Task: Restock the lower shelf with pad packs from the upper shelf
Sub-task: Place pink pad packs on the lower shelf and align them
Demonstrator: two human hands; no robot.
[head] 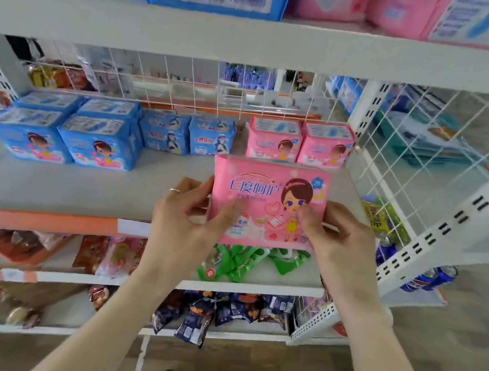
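At the front edge of the white lower shelf [53, 191], your left grip [181, 218] and right grip [342, 239] pinch a glossy pink cartoon-girl pad pack [269, 197]; open shelf room to its left.

Left hand [184, 212], right hand [341, 237]: pinch grip

pink pad pack [268, 203], blue packs [66, 134]

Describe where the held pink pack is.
Head view, right of centre: the pink pack is gripped by the left hand and right hand over the shelf's front edge, just before two shelved packs.
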